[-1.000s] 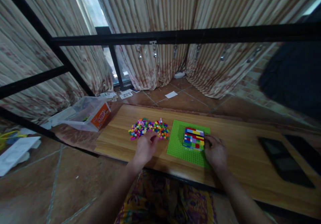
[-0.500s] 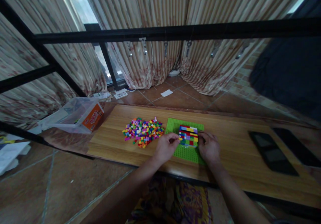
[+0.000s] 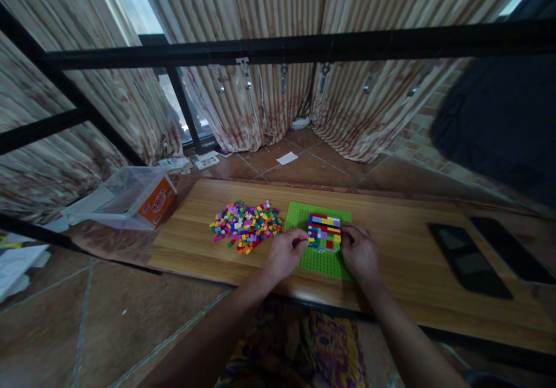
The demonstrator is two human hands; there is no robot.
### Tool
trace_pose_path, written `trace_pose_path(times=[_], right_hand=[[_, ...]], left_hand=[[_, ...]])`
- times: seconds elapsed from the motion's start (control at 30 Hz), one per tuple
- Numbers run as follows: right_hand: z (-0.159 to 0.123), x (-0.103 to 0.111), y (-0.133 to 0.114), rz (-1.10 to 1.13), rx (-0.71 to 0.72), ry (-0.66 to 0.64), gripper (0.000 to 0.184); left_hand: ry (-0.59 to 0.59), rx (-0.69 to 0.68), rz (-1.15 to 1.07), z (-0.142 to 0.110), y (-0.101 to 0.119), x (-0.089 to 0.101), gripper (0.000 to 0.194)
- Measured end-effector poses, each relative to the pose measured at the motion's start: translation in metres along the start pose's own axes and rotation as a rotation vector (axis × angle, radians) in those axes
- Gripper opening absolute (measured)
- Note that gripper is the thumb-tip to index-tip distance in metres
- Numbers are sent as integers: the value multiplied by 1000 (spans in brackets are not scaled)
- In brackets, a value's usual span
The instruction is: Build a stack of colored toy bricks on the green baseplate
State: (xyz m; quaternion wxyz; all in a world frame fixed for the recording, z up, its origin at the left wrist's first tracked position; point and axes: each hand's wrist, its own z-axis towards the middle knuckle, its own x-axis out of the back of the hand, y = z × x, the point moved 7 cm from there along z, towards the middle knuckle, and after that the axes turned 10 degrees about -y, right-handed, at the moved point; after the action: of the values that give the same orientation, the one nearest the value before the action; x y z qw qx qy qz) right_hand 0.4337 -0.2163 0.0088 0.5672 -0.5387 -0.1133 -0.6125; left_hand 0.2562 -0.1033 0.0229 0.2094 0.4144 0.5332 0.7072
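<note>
A block build [image 3: 325, 234] of multicoloured toy bricks stands on a green studded baseplate [image 3: 324, 267]. At its left edge, my left hand [image 3: 284, 255] pinches a small yellow brick [image 3: 310, 240] between thumb and forefinger. Whether that brick touches the build is too small to tell. My right hand [image 3: 360, 253] is curled against the build's right side, thumb and fingers closed at its edge; the fingertips are partly hidden. A heap of loose coloured bricks [image 3: 247, 226] lies left of the baseplate, beyond my left hand.
The baseplate lies on a long wooden table [image 3: 182, 243]. Two dark flat devices, one a black slab [image 3: 469, 260], lie at the right. A clear plastic box [image 3: 125, 214] with an orange label stands to the left. A black metal bar [image 3: 278, 49] crosses in front of the curtains.
The yellow brick in my left hand has come closer to the build's left edge. My right hand keeps its place beside the build. The whole view has shifted slightly.
</note>
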Motion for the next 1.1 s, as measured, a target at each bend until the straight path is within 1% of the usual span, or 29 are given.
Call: trace_pose_path(times=[0.23,0.4,0.73,0.93,1.1], right_hand=[[0,-1,1,-1,-9,-16,30],[0,-1,2,-7,-23,-26,30],[0,2,-2,-15,5,-1,30],[0,0,-1,-21,-14,-17,30],[0,0,0,-11,-25,-16,30]], left_hand=[[11,25,22,1,-2,-1,9],[71,54,6,0,-3,-2,8],[111,40,38,-3,-2,-4,7],[108,56,46,-4,-4,-7,13],[128,94,72,-4,-3,-9,25]])
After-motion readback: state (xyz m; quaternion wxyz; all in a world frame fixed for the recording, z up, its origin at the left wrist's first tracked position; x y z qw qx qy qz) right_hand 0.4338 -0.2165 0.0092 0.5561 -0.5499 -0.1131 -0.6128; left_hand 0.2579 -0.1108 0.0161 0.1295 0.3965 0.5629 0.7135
